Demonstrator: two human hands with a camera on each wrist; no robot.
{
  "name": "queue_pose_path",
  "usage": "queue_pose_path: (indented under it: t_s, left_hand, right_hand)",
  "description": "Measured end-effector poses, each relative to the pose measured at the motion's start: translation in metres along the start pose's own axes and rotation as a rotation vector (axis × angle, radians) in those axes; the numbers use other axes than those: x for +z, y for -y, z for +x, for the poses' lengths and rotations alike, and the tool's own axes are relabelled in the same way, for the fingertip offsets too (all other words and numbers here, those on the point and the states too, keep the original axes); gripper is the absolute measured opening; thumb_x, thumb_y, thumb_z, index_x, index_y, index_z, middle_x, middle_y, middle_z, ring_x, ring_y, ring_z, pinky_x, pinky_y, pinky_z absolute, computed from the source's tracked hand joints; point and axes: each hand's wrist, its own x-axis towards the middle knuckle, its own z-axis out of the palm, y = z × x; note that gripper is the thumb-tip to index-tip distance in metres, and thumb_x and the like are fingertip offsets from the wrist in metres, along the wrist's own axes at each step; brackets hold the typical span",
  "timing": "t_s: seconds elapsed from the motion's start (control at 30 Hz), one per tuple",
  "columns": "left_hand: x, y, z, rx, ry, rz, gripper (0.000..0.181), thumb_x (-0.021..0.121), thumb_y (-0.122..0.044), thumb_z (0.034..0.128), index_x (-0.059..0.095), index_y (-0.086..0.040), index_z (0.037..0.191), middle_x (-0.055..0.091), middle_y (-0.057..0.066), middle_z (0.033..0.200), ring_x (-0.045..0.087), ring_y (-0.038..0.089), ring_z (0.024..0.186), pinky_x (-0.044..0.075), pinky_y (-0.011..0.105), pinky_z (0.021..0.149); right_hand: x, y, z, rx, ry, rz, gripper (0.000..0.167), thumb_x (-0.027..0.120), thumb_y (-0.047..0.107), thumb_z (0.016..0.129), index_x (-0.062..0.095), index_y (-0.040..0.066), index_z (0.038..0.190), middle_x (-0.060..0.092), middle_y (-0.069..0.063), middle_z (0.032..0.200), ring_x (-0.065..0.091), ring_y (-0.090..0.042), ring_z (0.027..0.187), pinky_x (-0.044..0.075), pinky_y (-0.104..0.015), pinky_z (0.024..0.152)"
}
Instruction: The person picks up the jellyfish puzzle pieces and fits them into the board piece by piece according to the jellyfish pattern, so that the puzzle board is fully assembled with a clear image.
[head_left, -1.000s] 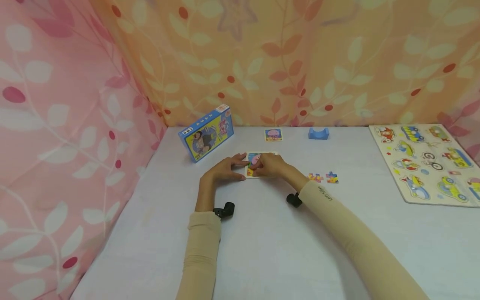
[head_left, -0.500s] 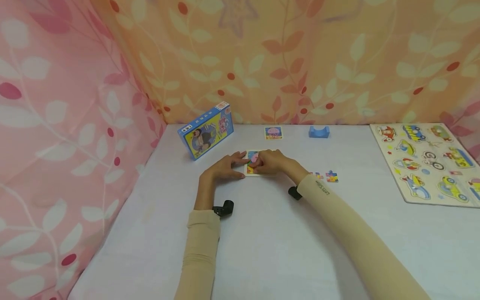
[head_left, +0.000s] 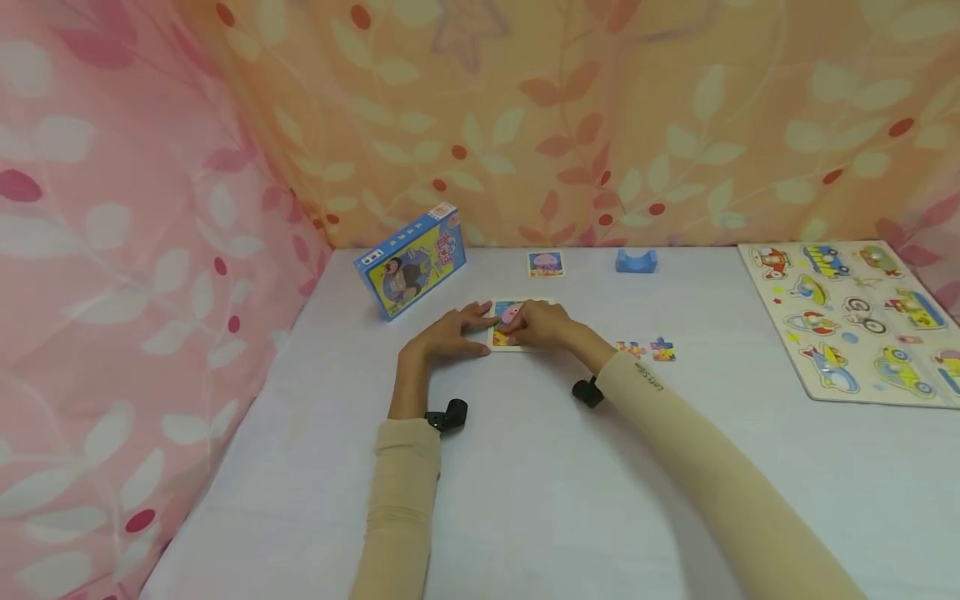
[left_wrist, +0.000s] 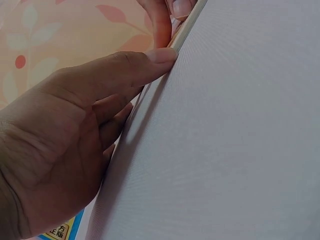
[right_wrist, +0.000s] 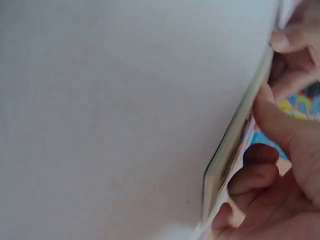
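A small framed jigsaw puzzle [head_left: 504, 335] with a pink cartoon figure lies flat on the white table, partly covered by both hands. My left hand [head_left: 446, 333] rests at its left side with fingers spread. The left thumb touches the board's near edge in the left wrist view, and a fingertip reaches onto the picture. From the right, my right hand [head_left: 543, 323] lies over the puzzle, its thumb and index finger against it and the other fingers curled. Whether a piece is between them is hidden. Two loose puzzle pieces [head_left: 663, 349] lie to the right, near the right wrist.
A blue-yellow box [head_left: 412, 265] stands at the back left. Behind the puzzle lie a small picture card [head_left: 545, 264] and a blue holder [head_left: 636, 262]. A large wooden vehicle board [head_left: 847, 325] lies at the right. Patterned cloth [head_left: 480, 125] hangs behind the table.
Both hands stay on the puzzle. My right hand and wrist shift only slightly, and the head view tilts a little. The loose pieces stay where they were.
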Motion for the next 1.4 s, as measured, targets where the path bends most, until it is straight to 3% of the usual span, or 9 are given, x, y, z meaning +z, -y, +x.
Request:
queue_pose_path:
  t_s: [0.1,0.27,0.47,0.6,0.67,0.77,0.93,1.13,1.4]
  left_hand:
    - [0.003,0.0,0.003,0.005,0.001,-0.033,0.057,0.074,-0.027,0.077,0.052,-0.021,0.13,0.026,-0.008,0.151,0.009,0.014,0.144,0.009,0.039,0.117]
    - [0.003,-0.001,0.001,-0.045,-0.02,-0.079,0.051,0.075,-0.028,0.0754,0.059,-0.026,0.124,0.026,-0.012,0.151,0.008,0.012,0.144,0.008,0.041,0.117]
    - [-0.006,0.003,-0.004,-0.049,-0.034,-0.093,0.041,0.074,-0.029,0.0758,0.065,-0.027,0.116,0.025,-0.012,0.151,0.007,0.014,0.144,0.006,0.046,0.116]
    - [-0.012,0.005,-0.009,-0.055,-0.035,-0.096,0.04,0.075,-0.029,0.0752,0.065,-0.027,0.114,0.024,-0.012,0.151,0.004,0.015,0.144,0.004,0.048,0.116]
    - [-0.015,0.006,-0.01,-0.057,-0.044,-0.102,0.04,0.075,-0.028,0.0746,0.066,-0.026,0.113,0.025,-0.012,0.151,0.004,0.014,0.144,0.003,0.048,0.116]
    - [-0.015,0.006,-0.01,-0.054,-0.052,-0.118,0.039,0.076,-0.026,0.0739,0.067,-0.024,0.112,0.026,-0.011,0.151,0.004,0.013,0.144,0.003,0.047,0.116]
    - [-0.009,0.006,-0.007,-0.073,-0.024,-0.129,0.039,0.075,-0.03,0.0741,0.067,-0.028,0.112,0.024,-0.014,0.151,0.004,0.012,0.144,0.003,0.047,0.116]
    - [-0.003,0.005,-0.004,-0.064,-0.028,-0.122,0.038,0.076,-0.029,0.074,0.067,-0.028,0.111,0.025,-0.015,0.15,0.006,0.01,0.143,0.003,0.045,0.117]
    - [0.0,0.002,0.0,-0.039,-0.012,-0.11,0.039,0.074,-0.029,0.0754,0.066,-0.025,0.113,0.025,-0.012,0.151,0.006,0.011,0.144,0.001,0.044,0.117]
  right_hand:
    - [-0.005,-0.012,-0.007,-0.017,-0.011,0.073,0.026,0.069,0.023,0.082,0.07,0.016,0.107,0.07,-0.002,0.084,0.045,-0.012,0.068,0.035,-0.027,0.062]
    - [-0.03,-0.042,-0.036,-0.042,-0.056,0.123,0.024,0.068,0.018,0.082,0.071,0.007,0.104,0.052,-0.004,0.066,0.038,-0.014,0.061,0.029,-0.024,0.055]
    - [-0.061,-0.073,-0.081,0.069,-0.071,0.061,0.027,0.067,0.021,0.083,0.07,0.007,0.107,0.063,-0.01,0.086,0.038,-0.015,0.063,0.031,-0.025,0.054]
    - [-0.071,-0.085,-0.103,0.134,-0.078,0.036,0.03,0.068,0.022,0.081,0.069,0.008,0.107,0.063,-0.014,0.096,0.04,-0.017,0.067,0.031,-0.025,0.054]
    - [-0.071,-0.089,-0.11,0.149,-0.086,0.014,0.031,0.07,0.023,0.08,0.07,0.009,0.107,0.063,-0.011,0.097,0.043,-0.017,0.071,0.032,-0.026,0.056]
    - [-0.068,-0.093,-0.116,0.157,-0.105,-0.05,0.036,0.073,0.027,0.076,0.07,0.01,0.107,0.059,-0.005,0.084,0.044,-0.017,0.073,0.031,-0.026,0.059]
    - [-0.059,-0.097,-0.122,0.13,-0.116,-0.146,0.035,0.075,0.03,0.073,0.068,0.01,0.1,0.048,0.003,0.065,0.044,-0.013,0.064,0.027,-0.027,0.061]
    - [-0.055,-0.098,-0.127,0.095,-0.121,-0.155,0.022,0.073,0.026,0.075,0.066,0.012,0.089,0.046,0.005,0.061,0.042,-0.01,0.06,0.026,-0.028,0.063]
    - [-0.051,-0.104,-0.133,0.047,-0.159,-0.197,0.02,0.072,0.028,0.074,0.066,0.014,0.086,0.045,0.008,0.06,0.04,-0.006,0.057,0.026,-0.027,0.062]
